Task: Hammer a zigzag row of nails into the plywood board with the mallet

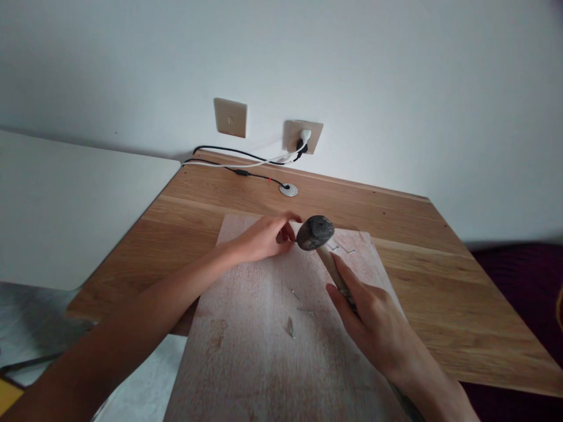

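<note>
My right hand (373, 313) grips the wooden handle (334, 269) of a hammer, whose dark, worn metal head (315, 232) is raised over the far part of a whitish wooden board (246, 357). Just left of the hammer head, my left hand (269, 237) is curled in a pinch near the board's far edge. Its fingertips are partly behind the head, and what they hold is too small and hidden to make out. Bent nails (349, 248) show right of the head. Closer to me, several loose nails (291, 328) lie or stand on the board.
The board rests on a brown wooden desk (440, 305) against a white wall. Black and white cables (246, 164) run to a wall socket (303, 138), beside a switch plate (230, 117). A cable grommet (288, 190) sits in the desktop. At left is a white panel (79, 205).
</note>
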Available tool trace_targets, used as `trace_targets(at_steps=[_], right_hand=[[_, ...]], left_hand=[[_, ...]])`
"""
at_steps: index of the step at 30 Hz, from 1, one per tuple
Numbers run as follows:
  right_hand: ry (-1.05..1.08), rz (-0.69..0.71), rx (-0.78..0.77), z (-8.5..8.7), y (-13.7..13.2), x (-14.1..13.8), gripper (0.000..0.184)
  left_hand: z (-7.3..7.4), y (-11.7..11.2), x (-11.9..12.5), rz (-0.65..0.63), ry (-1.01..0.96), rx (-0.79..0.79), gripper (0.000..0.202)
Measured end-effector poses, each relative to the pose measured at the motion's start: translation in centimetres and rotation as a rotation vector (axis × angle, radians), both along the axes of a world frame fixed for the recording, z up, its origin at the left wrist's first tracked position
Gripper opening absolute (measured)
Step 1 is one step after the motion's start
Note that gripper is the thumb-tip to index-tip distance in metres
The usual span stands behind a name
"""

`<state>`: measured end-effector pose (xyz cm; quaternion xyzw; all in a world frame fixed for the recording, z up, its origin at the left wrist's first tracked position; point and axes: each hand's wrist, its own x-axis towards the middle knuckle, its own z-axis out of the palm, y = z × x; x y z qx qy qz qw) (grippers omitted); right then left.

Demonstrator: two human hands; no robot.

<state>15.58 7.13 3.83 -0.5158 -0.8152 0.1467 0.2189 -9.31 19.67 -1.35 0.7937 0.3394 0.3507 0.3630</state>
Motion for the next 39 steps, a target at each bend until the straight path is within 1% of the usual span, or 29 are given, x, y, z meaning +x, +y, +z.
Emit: trace_targets(at_steps=[4, 7, 12, 19, 23, 26, 30, 34, 36, 39], right_hand=[[-0.002, 0.003, -0.009, 0.2, 0.0, -0.1, 0.054], [-0.004, 0.005, -0.048, 0.6, 0.0, -0.2, 0.055], [0.017, -0.039, -0.048, 0.9, -0.3, -0.3, 0.054], [0.006, -0.024, -0.089, 0.5, -0.1, -0.3, 0.058], [0.032, -0.050, -0.070, 0.8, -0.3, -0.3, 0.056], [0.030, -0.041, -0.064, 0.8, -0.3, -0.3, 0.055], [-0.002, -0.028, -0.089, 0.3, -0.1, -0.3, 0.057], [-0.004, -0.033, -0.099, 0.0, 0.0, -0.3, 0.058], [-0.006, -0.032, -0.102, 0.3, -0.1, -0.3, 0.058], [0.009, -0.042, -0.100, 1.1, -0.4, -0.3, 0.056]], left_hand=[[-0.1, 0.2, 0.0, -0.005, 0.007, 0.008, 0.047], [-0.1, 0.3, 0.0, 0.000, 0.006, -0.007, 0.048], [-0.2, 0.3, -0.1, 0.000, -0.020, -0.034, 0.051], [0.1, 0.1, 0.0, 0.003, 0.012, -0.035, 0.052], [0.0, 0.1, -0.1, -0.016, -0.001, -0.050, 0.052], [-0.1, 0.2, -0.1, -0.013, 0.003, -0.043, 0.053], [-0.2, 0.3, 0.0, -0.002, 0.022, -0.010, 0.056], [-0.2, 0.3, 0.0, 0.018, 0.020, 0.008, 0.053], [-0.2, 0.3, 0.0, 0.012, 0.015, 0.000, 0.052], [-0.1, 0.2, -0.1, -0.013, 0.010, -0.006, 0.052]])
